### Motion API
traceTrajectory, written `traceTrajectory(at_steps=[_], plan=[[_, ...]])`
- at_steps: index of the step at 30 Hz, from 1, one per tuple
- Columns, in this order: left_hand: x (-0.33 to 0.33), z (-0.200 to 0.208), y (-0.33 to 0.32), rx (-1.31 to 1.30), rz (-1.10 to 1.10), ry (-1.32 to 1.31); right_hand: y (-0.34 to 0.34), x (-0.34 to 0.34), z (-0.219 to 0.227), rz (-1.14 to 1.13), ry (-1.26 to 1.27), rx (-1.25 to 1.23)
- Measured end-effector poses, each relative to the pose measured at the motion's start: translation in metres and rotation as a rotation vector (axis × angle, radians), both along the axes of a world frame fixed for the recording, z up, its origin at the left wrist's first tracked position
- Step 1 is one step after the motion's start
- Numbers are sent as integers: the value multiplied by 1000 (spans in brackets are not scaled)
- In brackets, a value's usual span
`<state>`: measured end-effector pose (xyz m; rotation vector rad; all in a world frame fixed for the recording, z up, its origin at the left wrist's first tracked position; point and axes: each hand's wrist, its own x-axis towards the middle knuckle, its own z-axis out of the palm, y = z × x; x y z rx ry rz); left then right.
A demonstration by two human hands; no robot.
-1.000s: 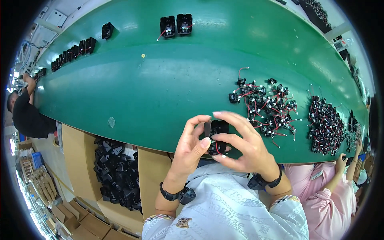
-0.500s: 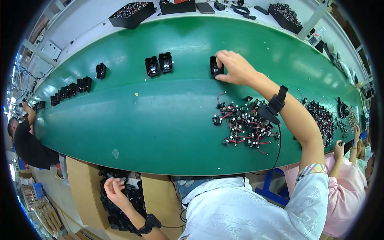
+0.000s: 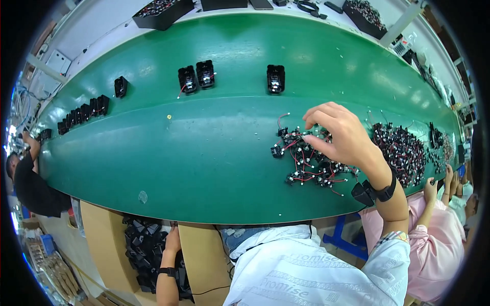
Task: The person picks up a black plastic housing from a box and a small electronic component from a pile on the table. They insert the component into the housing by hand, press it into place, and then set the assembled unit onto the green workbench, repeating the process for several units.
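Wired black parts [image 3: 326, 177] are spread, in the head view, on the green table [image 3: 214, 178], beneath and to the left of the right hand [image 3: 342, 131], whose thumb and fingers are parted with nothing seen between them; whether any part is touched cannot be told. Beyond that hand, to its left, a lone housing [image 3: 275, 79] is placed, with a pair of housings [image 3: 206, 74] farther left. Around the left hand [image 3: 173, 239], lowered into a cardboard box [image 3: 104, 229], black shells [image 3: 143, 250] are heaped; its grip cannot be made out. The step in hand is judged to be the gathering of pieces; for the next move, one part would need to be pinched free of its neighbours.
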<state>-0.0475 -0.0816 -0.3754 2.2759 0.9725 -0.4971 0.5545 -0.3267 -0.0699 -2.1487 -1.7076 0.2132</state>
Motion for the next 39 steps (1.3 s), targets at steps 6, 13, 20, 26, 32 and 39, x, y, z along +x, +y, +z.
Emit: traceTrajectory(at_steps=[6, 13, 20, 26, 32, 39], plan=[[12, 35, 17, 234, 32, 214, 1, 0, 3, 55, -88, 96], [3, 105, 27, 209, 871, -292, 30, -5, -15, 197, -139, -106], [20, 137, 6, -239, 1216, -772, 56, 42, -18, -17, -153, -107], [139, 215, -61, -384, 983, -1177, 84, 17, -31, -23, -160, -582], [250, 223, -95, -833, 576, -1146, 76, 26, -53, -2, -79, -601], [330, 219, -119, -1068, 441, -1115, 78, 24, -50, 52, -38, -645]])
